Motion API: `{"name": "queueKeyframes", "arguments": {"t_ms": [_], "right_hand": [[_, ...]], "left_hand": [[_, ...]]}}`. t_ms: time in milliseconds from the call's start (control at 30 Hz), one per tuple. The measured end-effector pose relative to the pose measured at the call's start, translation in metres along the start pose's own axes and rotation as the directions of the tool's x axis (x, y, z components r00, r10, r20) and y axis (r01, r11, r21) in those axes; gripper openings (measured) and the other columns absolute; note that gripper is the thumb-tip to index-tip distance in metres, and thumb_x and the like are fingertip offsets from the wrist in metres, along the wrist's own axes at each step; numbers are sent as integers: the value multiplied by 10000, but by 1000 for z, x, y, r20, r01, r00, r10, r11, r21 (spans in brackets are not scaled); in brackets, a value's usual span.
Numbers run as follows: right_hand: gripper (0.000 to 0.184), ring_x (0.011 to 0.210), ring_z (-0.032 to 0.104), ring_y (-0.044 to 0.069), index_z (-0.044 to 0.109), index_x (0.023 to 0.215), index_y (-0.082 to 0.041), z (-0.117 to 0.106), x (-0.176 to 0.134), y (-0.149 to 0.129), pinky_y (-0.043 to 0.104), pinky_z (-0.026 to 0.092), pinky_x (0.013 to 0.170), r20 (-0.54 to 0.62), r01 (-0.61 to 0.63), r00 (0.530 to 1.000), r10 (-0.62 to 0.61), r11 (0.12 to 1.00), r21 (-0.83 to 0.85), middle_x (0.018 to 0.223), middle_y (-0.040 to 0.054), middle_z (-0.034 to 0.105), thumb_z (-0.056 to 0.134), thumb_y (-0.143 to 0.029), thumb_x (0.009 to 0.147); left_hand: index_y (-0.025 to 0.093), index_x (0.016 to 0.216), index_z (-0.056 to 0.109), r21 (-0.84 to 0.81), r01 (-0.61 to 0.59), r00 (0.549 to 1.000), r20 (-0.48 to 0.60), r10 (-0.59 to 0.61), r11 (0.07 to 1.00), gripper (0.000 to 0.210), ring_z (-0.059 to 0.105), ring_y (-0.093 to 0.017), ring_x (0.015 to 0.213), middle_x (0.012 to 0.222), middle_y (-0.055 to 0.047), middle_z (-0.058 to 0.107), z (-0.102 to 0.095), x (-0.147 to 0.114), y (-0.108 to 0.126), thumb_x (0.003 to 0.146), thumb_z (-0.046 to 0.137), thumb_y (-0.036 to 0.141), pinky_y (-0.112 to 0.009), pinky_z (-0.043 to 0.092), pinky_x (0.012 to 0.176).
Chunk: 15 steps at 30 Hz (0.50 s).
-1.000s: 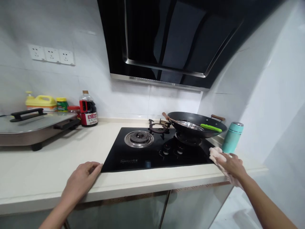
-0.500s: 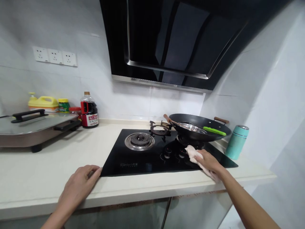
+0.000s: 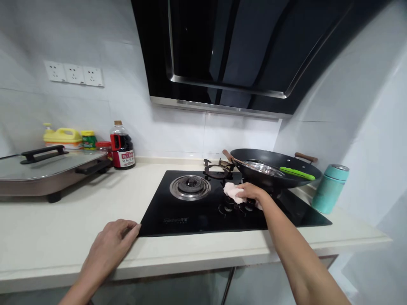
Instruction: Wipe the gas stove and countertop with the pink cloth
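My right hand (image 3: 251, 191) is closed on a pale pink cloth (image 3: 233, 192), pressed to the black glass gas stove (image 3: 197, 218) just behind its control knobs (image 3: 229, 205). Part of the cloth is hidden under the hand. To the left of the cloth, the left burner (image 3: 190, 187) has no pot stand on it. My left hand (image 3: 111, 243) rests on the counter with thumb and fingers apart and nothing in it, its fingertips at the stove's front left corner. A black wok (image 3: 270, 180) stands over the right burner, holding a shiny metal lid or dish (image 3: 262, 168) and a green-handled utensil (image 3: 297, 173).
A pot stand (image 3: 218, 170) lies at the stove's back edge. Right of the stove stands a turquoise flask (image 3: 330, 188). An electric pan (image 3: 60, 176) with a glass lid, a soy sauce bottle (image 3: 122, 148) and a yellow jug (image 3: 63, 137) stand left. A range hood (image 3: 222, 55) hangs above.
My right hand has moved the cloth left and back, from the right of the knobs to behind them. My left hand has stayed at the stove's corner. The view has shifted slightly.
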State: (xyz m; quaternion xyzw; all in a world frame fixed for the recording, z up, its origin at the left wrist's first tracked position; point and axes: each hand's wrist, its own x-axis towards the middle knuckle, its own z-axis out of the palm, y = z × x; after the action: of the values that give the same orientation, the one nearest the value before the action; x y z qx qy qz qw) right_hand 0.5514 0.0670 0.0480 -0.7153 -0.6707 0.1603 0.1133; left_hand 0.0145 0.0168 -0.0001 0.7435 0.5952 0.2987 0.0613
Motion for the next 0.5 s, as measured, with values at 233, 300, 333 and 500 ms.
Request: {"name": "queueKeyframes", "arguments": {"t_ms": [233, 300, 333, 500], "right_hand": [[476, 1084, 677, 287, 770, 1177, -304, -5, 1, -33, 430, 469, 1010, 112, 24, 994, -1, 979, -201, 1153, 48, 751, 729, -303, 703], [498, 1240, 602, 325, 755, 1220, -309, -3, -15, -32, 490, 415, 1087, 100, 61, 994, -37, 967, -247, 1344, 79, 675, 724, -321, 723], [515, 1320, 544, 341, 746, 1243, -320, -1, -22, -31, 516, 378, 1123, 90, 81, 994, -59, 961, -264, 1434, 85, 616, 731, -330, 728], [483, 1547, 243, 417, 761, 1235, -339, 12, -42, -20, 596, 269, 1196, 43, 109, 994, -101, 949, -297, 1675, 87, 345, 770, -403, 756]], "left_hand": [[242, 903, 771, -42, 53, 998, -31, -55, 998, 442, 671, -285, 1028, 1035, -69, 785, 0, -5, -1, 911, 476, 571, -358, 507, 864], [234, 898, 766, -50, 37, 998, -53, -39, 998, 430, 676, -277, 1005, 1018, -73, 784, -1, -6, -1, 908, 474, 549, -349, 509, 864], [233, 895, 764, -53, 26, 998, -59, -29, 998, 425, 676, -275, 999, 1009, -74, 783, -1, -7, 0, 907, 472, 541, -348, 509, 867], [239, 878, 766, -55, 25, 998, -54, -28, 998, 438, 681, -283, 1012, 999, -68, 787, -3, -8, 2, 896, 481, 571, -357, 511, 882]]}}
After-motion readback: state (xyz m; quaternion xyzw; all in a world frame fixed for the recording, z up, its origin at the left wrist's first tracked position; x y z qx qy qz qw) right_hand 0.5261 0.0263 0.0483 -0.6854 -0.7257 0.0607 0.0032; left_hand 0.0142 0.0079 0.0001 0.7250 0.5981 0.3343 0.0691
